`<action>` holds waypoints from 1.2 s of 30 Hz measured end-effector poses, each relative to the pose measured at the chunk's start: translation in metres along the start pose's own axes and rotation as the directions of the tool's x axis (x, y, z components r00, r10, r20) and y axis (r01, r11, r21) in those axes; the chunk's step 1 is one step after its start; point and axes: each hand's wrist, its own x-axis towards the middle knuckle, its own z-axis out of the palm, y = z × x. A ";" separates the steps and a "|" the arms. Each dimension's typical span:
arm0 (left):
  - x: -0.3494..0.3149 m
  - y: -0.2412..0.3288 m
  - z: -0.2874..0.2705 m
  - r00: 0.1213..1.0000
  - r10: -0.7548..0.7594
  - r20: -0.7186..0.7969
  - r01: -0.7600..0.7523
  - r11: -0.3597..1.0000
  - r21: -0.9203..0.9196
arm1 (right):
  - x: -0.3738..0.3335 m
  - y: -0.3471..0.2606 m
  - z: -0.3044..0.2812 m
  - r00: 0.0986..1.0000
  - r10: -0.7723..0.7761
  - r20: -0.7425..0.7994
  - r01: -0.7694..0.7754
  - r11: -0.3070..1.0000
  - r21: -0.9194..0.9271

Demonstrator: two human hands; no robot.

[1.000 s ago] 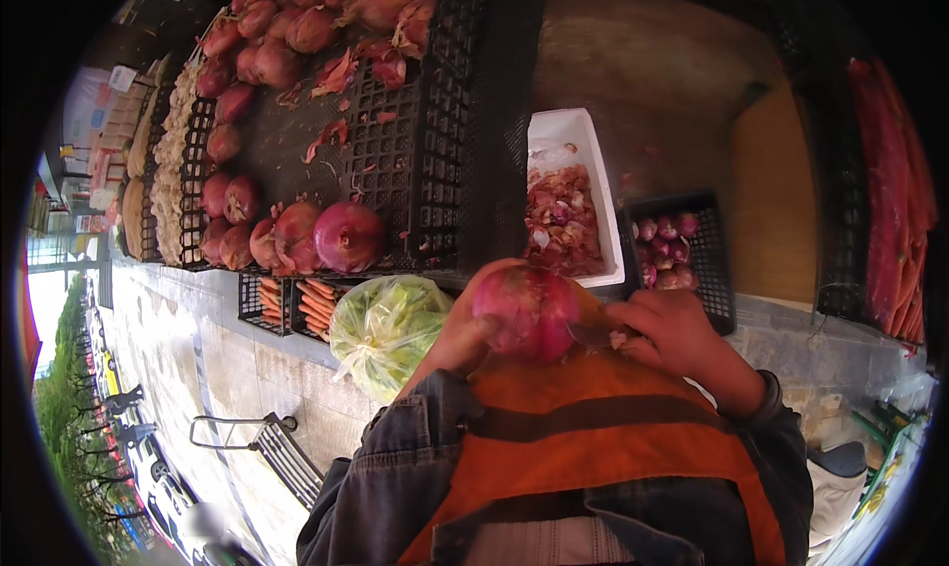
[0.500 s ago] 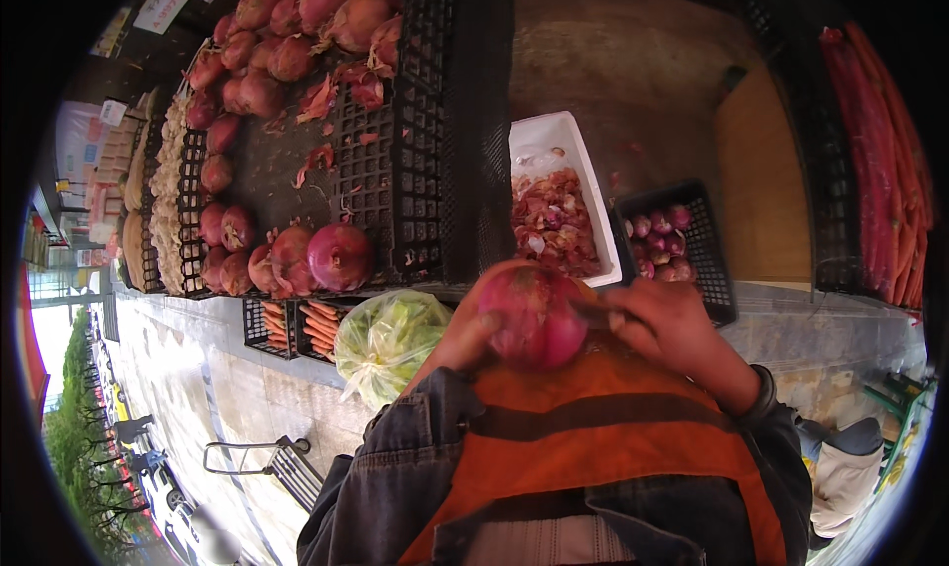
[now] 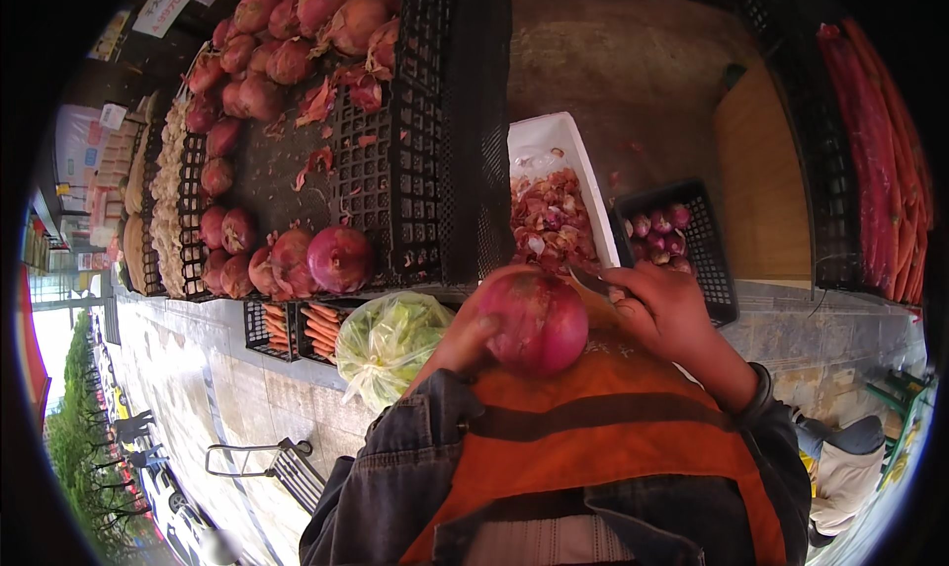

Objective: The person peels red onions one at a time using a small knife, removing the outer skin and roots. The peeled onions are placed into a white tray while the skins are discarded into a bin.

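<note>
A large red onion rests in my left hand, whose fingers wrap round its left side and top. My right hand grips a small knife, its blade pointing toward the onion's upper right and apart from it. Beyond the hands, a white foam box contains loose reddish onion skins. To its right, several small purple onions lie in a black crate.
At the left, a black crate bears many red onions. A bagged green vegetable sits beside my left arm, near crated carrots. A hand cart stands lower left. Long red produce lines the far right.
The knife has come away from the onion, up and right with my right hand. My left hand has turned the onion slightly, and it shows a smoother side.
</note>
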 end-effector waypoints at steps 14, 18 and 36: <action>0.005 0.002 0.008 0.970 0.206 -0.127 -0.166 0.949 0.268 | 0.008 -0.012 0.008 0.962 0.226 0.153 -0.262 0.923 0.282; 0.008 0.006 0.010 0.955 0.249 -0.163 -0.143 0.864 0.483 | 0.018 -0.013 0.021 0.944 0.322 0.070 -0.329 0.911 0.247; 0.032 0.006 0.020 0.892 0.441 -0.105 -0.220 0.624 0.750 | 0.015 0.023 0.037 0.916 0.217 0.337 -0.394 0.638 0.661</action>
